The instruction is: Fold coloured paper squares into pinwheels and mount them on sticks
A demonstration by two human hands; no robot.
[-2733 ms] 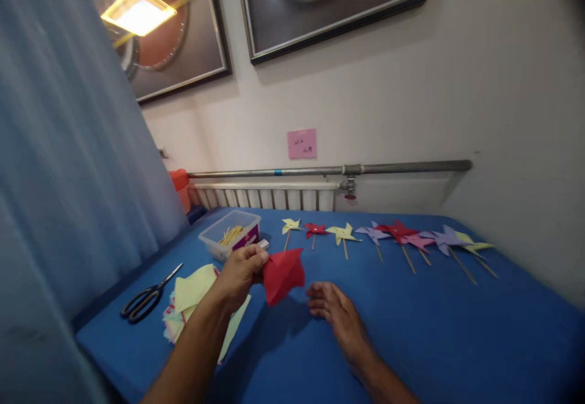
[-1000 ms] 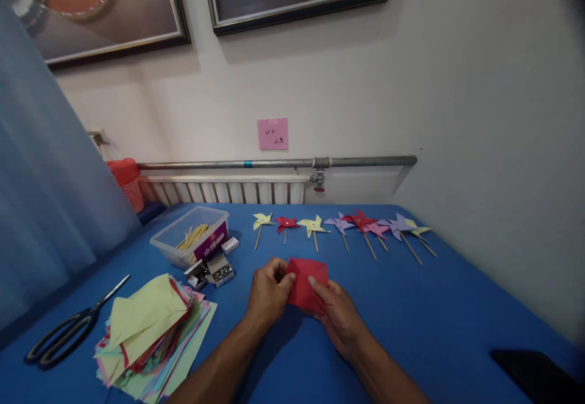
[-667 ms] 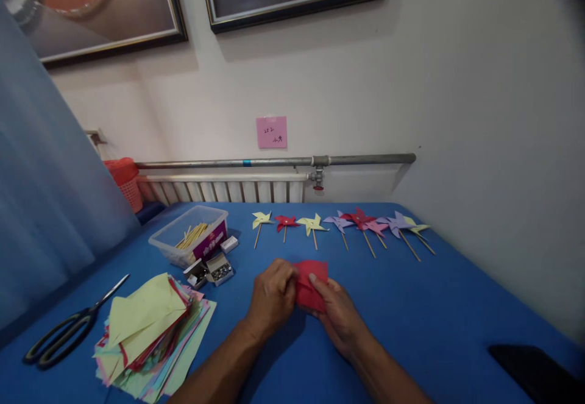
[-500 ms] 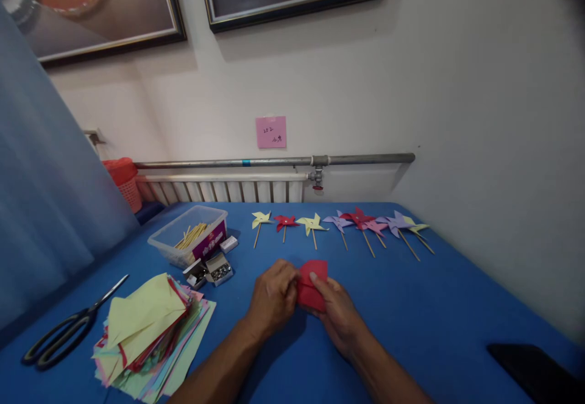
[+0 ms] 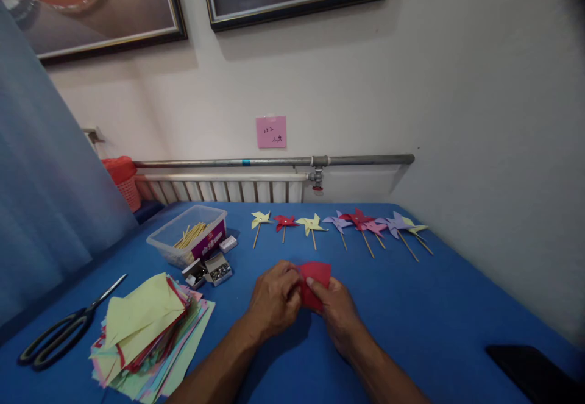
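A red sheet of paper (image 5: 316,275) is held between both hands above the blue table, at the middle of the view. Its left edge is pinched in the curled fingers of my left hand (image 5: 278,297), which partly hide it. My right hand (image 5: 339,309) grips the paper from the right, thumb on top and the other fingers underneath. Beyond the hands lies a row of paper pinwheels on sticks, among them a yellow pinwheel (image 5: 312,225), a small red pinwheel (image 5: 286,222) and a larger red pinwheel (image 5: 359,219).
On the left are a stack of coloured paper (image 5: 141,312), black-handled scissors (image 5: 68,331) and a clear plastic box (image 5: 159,239) with sticks. Two opened small boxes, one a box of metal pins (image 5: 219,271), stand before it. A black flat object (image 5: 534,364) lies at right.
The red paper has shifted slightly right and looks more tilted between the hands. My right hand has moved a little with it; my left hand still pinches its edge.
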